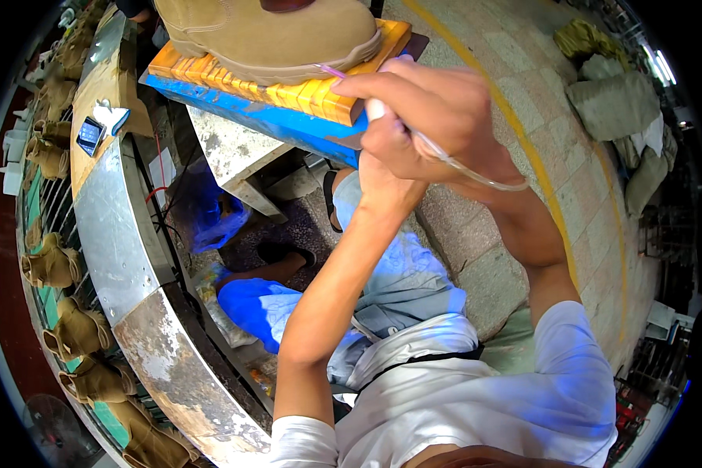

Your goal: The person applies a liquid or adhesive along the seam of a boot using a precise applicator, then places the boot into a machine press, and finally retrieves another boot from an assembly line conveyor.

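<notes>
My right hand (437,109) is closed in a writing grip around a thin, clear-barrelled pen (476,175). Its pinkish tip meets the lower side of a tan suede boot (288,35), close to the sole edge. The boot rests on a yellow, ridged block (335,105) over a blue base (273,117); its upper part runs out of view. Beneath my right hand is my left hand (386,178), close to the block's near corner. Its fingers are hidden, so what it touches is unclear.
On the left, a curved metal-topped bench (117,226) carries a phone (90,136) and a white-and-blue item (111,117). Beyond it, several tan boots (78,327) stand on a rack. A blue plastic bag (210,214) lies below. Sacks (616,105) are piled at far right.
</notes>
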Demonstrator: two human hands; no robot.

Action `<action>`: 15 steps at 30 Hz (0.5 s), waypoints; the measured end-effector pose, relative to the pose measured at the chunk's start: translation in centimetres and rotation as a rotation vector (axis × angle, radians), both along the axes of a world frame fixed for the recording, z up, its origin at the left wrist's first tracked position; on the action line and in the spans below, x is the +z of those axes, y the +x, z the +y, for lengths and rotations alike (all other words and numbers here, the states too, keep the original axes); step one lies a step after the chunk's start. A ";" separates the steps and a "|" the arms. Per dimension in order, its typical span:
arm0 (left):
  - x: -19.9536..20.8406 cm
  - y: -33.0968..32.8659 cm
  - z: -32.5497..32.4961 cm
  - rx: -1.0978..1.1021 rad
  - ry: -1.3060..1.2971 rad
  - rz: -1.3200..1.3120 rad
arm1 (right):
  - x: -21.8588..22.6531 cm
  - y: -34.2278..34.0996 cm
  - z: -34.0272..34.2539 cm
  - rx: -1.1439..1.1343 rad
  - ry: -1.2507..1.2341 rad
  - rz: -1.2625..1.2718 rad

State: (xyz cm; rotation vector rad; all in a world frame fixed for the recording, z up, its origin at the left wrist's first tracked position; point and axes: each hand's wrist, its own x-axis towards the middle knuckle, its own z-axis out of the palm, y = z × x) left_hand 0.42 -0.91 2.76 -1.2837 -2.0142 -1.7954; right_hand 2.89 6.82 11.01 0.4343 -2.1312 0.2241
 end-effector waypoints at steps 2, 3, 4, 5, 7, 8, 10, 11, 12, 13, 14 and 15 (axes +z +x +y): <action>-0.3 -0.1 -0.5 0.012 -0.201 0.103 | 1.0 1.0 -0.1 0.001 -0.018 -0.021; 0.0 0.0 -0.6 -0.014 -0.251 0.103 | 1.2 1.4 0.2 0.000 -0.028 -0.034; 0.4 0.1 -0.7 -0.041 -0.298 0.104 | 1.4 1.7 0.5 -0.002 -0.038 -0.047; 1.0 0.2 -0.8 -0.110 -0.350 -0.017 | 1.5 2.0 0.7 -0.002 -0.047 -0.060; 0.5 0.2 -1.0 0.019 -0.422 0.158 | 1.9 1.9 0.6 0.011 -0.079 -0.077; -1.5 0.3 -0.8 0.212 -0.428 0.451 | 2.1 1.9 0.6 0.019 -0.093 -0.086; -1.8 0.2 -0.8 0.416 -0.432 0.760 | 2.5 1.9 0.6 0.037 -0.122 -0.101; -1.8 0.3 -0.9 0.434 -0.443 0.775 | 2.8 1.9 0.6 0.047 -0.137 -0.108; -1.5 0.4 -1.2 0.449 -0.459 0.788 | 3.2 2.0 0.6 0.043 -0.132 -0.137; -1.4 0.5 -1.6 0.458 -0.452 0.792 | 3.9 2.1 0.5 0.040 -0.128 -0.167; -1.2 0.5 -2.0 0.467 -0.446 0.796 | 4.2 2.2 0.5 0.038 -0.125 -0.197; -1.2 0.5 -2.5 0.475 -0.442 0.802 | 4.1 2.2 0.6 0.057 -0.131 -0.190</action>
